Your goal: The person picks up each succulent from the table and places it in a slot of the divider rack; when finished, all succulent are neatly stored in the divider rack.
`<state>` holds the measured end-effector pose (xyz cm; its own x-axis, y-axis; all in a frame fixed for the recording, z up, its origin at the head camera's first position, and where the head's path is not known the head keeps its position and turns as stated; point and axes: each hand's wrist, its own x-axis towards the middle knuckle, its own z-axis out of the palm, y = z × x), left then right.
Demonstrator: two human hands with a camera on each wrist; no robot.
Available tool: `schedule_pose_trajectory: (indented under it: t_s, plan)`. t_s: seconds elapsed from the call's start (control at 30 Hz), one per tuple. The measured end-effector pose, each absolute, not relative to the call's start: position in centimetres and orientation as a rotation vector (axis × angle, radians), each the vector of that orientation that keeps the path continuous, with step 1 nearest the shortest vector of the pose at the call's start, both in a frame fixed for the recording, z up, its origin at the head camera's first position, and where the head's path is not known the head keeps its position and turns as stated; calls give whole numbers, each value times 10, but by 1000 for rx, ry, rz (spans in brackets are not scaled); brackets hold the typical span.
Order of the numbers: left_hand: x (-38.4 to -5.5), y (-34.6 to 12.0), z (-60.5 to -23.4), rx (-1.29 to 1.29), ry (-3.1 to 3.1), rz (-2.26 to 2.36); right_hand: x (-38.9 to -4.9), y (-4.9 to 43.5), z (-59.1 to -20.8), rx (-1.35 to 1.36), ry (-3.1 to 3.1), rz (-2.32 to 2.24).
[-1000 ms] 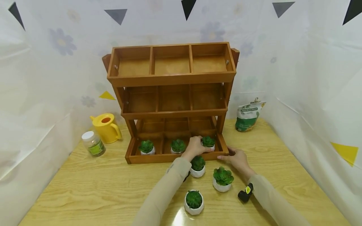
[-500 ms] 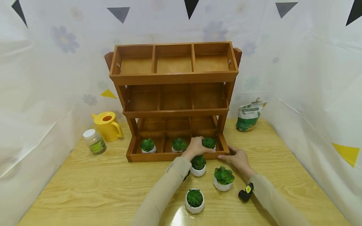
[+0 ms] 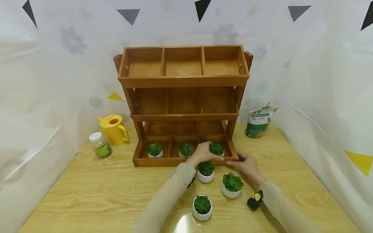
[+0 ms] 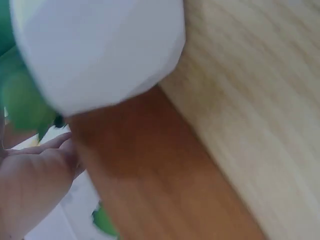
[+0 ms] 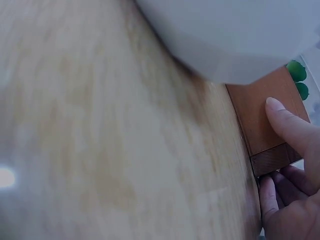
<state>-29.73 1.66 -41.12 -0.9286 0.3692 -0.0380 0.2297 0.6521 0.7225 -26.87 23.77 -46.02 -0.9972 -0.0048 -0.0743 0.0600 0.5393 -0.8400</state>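
Observation:
In the head view, my left hand (image 3: 201, 153) reaches over the front board of the wooden shelf's bottom tier. Its thumb and fingers hold a succulent in a white pot (image 3: 217, 149) in the right compartment. My right hand (image 3: 247, 165) grips the front right corner of the wooden shelf (image 3: 183, 161). In the right wrist view, the thumb (image 5: 282, 120) presses on the front board while the fingers bend round its end. Two more potted succulents, one left (image 3: 154, 150) and one middle (image 3: 186, 150), sit in the bottom tier. A faceted white pot (image 4: 100, 50) fills the left wrist view's top.
Before the shelf stand three potted succulents: one near my left wrist (image 3: 205, 172), one leafy (image 3: 231, 186), one nearest (image 3: 202, 208). A yellow watering can (image 3: 114, 129) and a lidded jar (image 3: 100, 145) stand left. A green-white bag (image 3: 260, 121) is at right.
The head view has shifted slightly, so everything appears a little farther right. Both hands keep their places on the potted succulent and the shelf corner.

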Motion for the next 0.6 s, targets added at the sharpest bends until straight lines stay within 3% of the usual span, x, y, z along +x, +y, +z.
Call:
schedule_pose_trajectory:
  t_s: [0.2, 0.6]
  plan:
    - [-284, 2, -396, 598, 2736, 1114, -268, 237, -461, 64, 2716, -1459]
    - [-221, -36, -377, 881, 2658, 1143, -267, 236, -459, 76, 2716, -1433]
